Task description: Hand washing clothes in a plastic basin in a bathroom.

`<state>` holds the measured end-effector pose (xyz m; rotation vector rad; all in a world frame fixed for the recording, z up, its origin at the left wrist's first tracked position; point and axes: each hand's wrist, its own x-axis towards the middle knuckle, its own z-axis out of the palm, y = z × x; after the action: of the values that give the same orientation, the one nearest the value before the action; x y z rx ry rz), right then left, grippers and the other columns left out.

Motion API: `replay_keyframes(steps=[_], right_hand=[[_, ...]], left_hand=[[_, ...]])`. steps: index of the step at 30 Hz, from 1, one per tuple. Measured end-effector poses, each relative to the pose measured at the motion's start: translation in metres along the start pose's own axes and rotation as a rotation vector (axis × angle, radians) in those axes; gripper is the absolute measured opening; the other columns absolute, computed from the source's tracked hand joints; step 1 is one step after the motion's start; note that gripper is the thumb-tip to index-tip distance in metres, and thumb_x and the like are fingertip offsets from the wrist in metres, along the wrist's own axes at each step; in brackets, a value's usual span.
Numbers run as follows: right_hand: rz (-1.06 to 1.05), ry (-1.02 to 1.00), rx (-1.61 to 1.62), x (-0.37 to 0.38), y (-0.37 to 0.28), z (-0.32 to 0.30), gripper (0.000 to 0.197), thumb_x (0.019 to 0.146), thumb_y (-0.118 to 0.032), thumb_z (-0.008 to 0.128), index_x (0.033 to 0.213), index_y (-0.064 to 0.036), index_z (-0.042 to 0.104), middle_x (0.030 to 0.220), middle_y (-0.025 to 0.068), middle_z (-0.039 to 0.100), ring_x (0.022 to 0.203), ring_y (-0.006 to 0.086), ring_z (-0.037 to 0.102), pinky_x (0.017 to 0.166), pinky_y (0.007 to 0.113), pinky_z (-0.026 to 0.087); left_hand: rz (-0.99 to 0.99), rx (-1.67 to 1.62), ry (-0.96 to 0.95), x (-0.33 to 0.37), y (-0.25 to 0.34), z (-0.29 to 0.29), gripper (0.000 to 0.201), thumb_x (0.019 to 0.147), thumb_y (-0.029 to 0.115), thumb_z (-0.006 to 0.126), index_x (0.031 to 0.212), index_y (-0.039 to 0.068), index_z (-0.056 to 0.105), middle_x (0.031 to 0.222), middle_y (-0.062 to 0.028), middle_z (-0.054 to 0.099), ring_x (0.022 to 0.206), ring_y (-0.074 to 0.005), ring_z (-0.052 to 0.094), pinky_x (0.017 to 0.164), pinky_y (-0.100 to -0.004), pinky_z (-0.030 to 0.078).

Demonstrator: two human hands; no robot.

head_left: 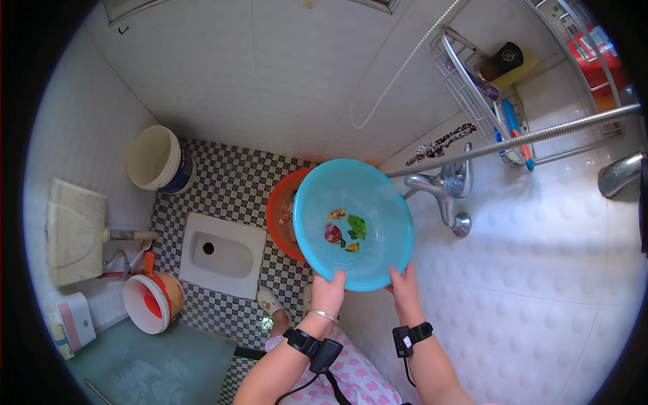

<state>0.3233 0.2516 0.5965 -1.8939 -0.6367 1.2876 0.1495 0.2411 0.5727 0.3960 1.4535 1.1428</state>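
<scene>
Blue basin (385,226) | colourful motif (356,227) inside | left hand (329,292), right hand (406,291) gripping its rim | dark container (498,64), round emblem (511,52)

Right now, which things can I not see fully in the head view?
Head view, red basin: right side and some contents, covered by the blue basin.
Head view, left hand and right hand: most fingers, hidden under the blue basin.
Head view, right shoe: mostly behind the left hand and forearm.
Head view, frosted panel: cut off by the lower edge.
</scene>
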Motion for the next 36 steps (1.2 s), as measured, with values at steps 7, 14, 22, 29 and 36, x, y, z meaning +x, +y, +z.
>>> replay_keyframes(steps=[7,14,22,29,36], right_hand=[[0.027,-0.109,-0.125,0.002,0.015,0.001,0.044,0.087,-0.028,0.061,0.118,-0.003,0.042,0.1,0.0076,0.059,0.083,0.0152,0.06,0.074,0.031,0.049],[-0.079,0.019,0.036,-0.001,0.004,0.002,0.038,0.088,-0.023,0.06,0.113,-0.0005,0.043,0.098,0.0093,0.059,0.083,0.0155,0.059,0.073,0.032,0.05],[-0.025,-0.049,0.028,-0.012,0.02,0.005,0.034,0.088,-0.022,0.059,0.111,-0.0004,0.045,0.098,0.0093,0.059,0.084,0.0154,0.06,0.072,0.031,0.051],[0.256,-0.272,0.183,-0.014,0.029,0.03,0.035,0.088,-0.022,0.059,0.117,-0.0058,0.048,0.102,0.0071,0.061,0.085,0.018,0.061,0.071,0.032,0.053],[0.229,-0.339,0.027,-0.045,0.012,0.077,0.032,0.086,-0.021,0.06,0.107,0.0025,0.056,0.094,0.0103,0.064,0.074,0.0177,0.063,0.059,0.029,0.052]], left_hand=[[0.061,-0.032,-0.042,0.006,0.028,-0.017,0.042,0.083,0.011,0.057,0.119,-0.005,0.045,0.104,-0.0157,0.061,0.095,-0.0248,0.06,0.082,-0.033,0.047],[-0.256,-0.006,-0.233,0.007,0.045,-0.012,0.037,0.085,0.013,0.053,0.115,-0.007,0.043,0.094,-0.0154,0.062,0.068,-0.0201,0.064,0.056,-0.0289,0.053],[-0.126,0.026,-0.159,0.001,0.045,-0.026,0.037,0.085,0.01,0.053,0.114,-0.007,0.04,0.087,-0.0132,0.062,0.054,-0.0161,0.06,0.046,-0.0258,0.051],[-0.19,-0.007,-0.068,0.005,0.038,-0.089,0.028,0.081,0.012,0.056,0.104,-0.004,0.055,0.086,-0.0082,0.062,0.058,-0.0119,0.057,0.043,-0.0216,0.045],[-0.296,-0.337,-0.008,-0.002,-0.009,-0.168,0.022,0.082,0.008,0.053,0.102,-0.002,0.055,0.083,-0.0059,0.06,0.061,-0.0127,0.054,0.049,-0.0246,0.043]])
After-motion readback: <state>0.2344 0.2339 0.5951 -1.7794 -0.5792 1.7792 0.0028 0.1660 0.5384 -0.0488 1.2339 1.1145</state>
